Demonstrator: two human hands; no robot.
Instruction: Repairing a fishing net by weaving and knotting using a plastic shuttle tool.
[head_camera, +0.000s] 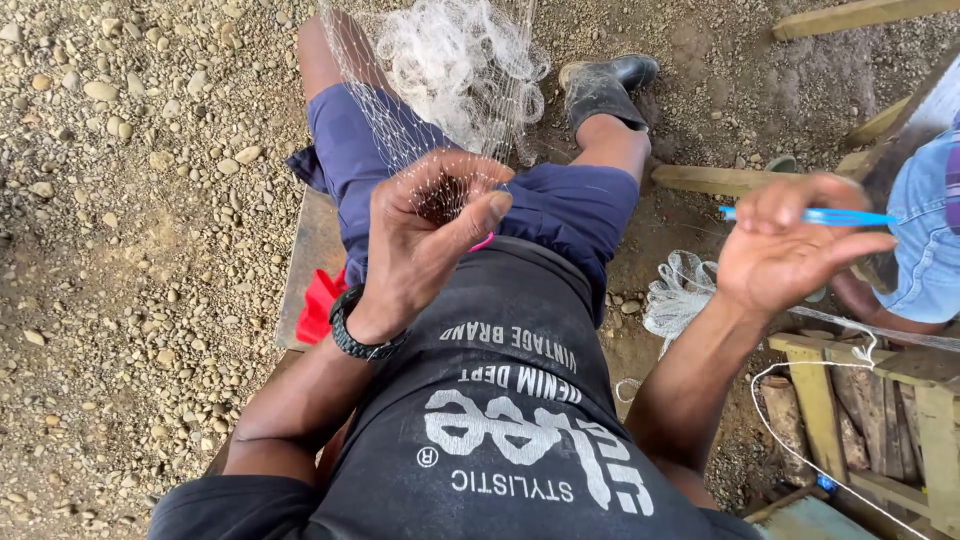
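Head view shows a person sitting and working on a thin white net (455, 60). The left hand (425, 235) is closed, pinching a bit of the net between thumb and fingers, just above the lap. The right hand (790, 245) is held out to the side and grips a blue needle (835, 216), the kind used for fixing nets. A white string (800, 440) hangs down below that hand.

Most of the net lies bunched up between the knees, past the left hand, and it looks like a lot of it has yet to pass through the hands. Only a small part is pulled tight and being worked on, so the job seems to be somewhere in the middle. How much is already mended cannot be told.

The person sits on a wooden plank (310, 255), with a red cloth (318, 305) on it. The ground (130, 200) is dirt with many small stones. A black boot (605, 85) is on one foot. Wooden slats (880, 400) stand on the right, and another person's blue sleeve (925, 240) shows there. A second bit of net (680, 300) lies nearby.
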